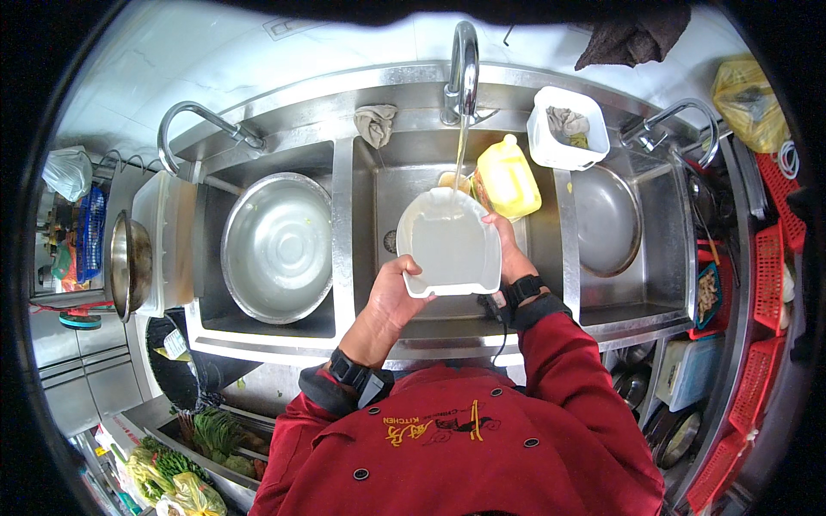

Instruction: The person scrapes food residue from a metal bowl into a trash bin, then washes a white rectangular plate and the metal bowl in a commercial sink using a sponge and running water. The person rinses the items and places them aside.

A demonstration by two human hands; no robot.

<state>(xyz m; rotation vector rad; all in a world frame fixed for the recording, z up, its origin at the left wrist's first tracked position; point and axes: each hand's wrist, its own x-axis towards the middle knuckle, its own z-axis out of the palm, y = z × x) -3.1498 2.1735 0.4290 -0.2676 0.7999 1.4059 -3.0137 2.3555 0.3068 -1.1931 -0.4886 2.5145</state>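
Note:
A white plastic container (450, 235) with water in it is held over the middle basin of a steel sink (423, 158). My left hand (395, 290) grips its near left corner, and my right hand (506, 248) holds its right side. From the chrome faucet (463, 71) a stream of water falls at the container's far rim. Just beyond my right hand stands a yellow plastic jug (508, 177). A brownish item (453, 181), partly hidden, lies behind the container. The drain (390, 242) shows to its left.
The left basin holds a large metal bowl (279, 248); a round metal pan (606, 219) lies in the right one. A white tub with rags (568, 129) straddles the divider. A grey cloth (375, 125) hangs at the back edge. Red baskets (768, 277) line the far right.

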